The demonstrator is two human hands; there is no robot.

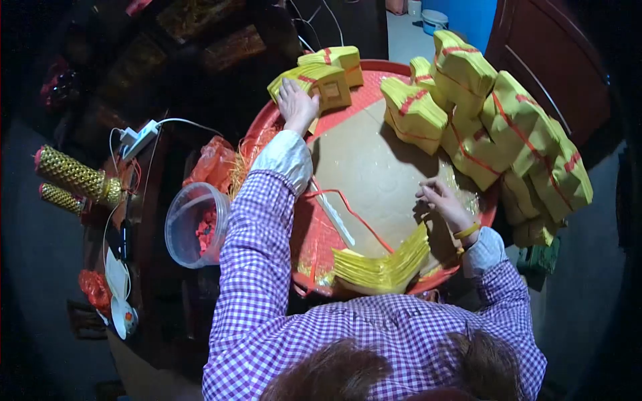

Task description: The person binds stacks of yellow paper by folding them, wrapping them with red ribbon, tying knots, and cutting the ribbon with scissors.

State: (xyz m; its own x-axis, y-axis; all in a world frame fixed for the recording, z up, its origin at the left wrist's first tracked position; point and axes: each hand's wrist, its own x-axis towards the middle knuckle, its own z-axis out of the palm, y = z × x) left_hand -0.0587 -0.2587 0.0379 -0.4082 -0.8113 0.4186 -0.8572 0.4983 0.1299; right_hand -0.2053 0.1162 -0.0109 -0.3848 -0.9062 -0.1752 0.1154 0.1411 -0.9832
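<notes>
My left hand [296,103] reaches to the far left side of the round table and lies with outstretched fingers on a stack of yellow paper [333,90]. My right hand [445,204] hovers above the right part of the table, its fingers loosely bent and apart, with nothing visible in them. A fanned, curved stack of yellow paper [382,267] stands close to my body. Left of it a red strap [358,217] runs across the board, beside a white strip [334,219].
Yellow bundles tied with red bands [525,127] are piled along the right edge. The round red table [257,120] carries a brown board [374,167]. At the left are a clear plastic tub [177,230] with red pieces, a power strip [139,139] and gold beaded cylinders [73,175].
</notes>
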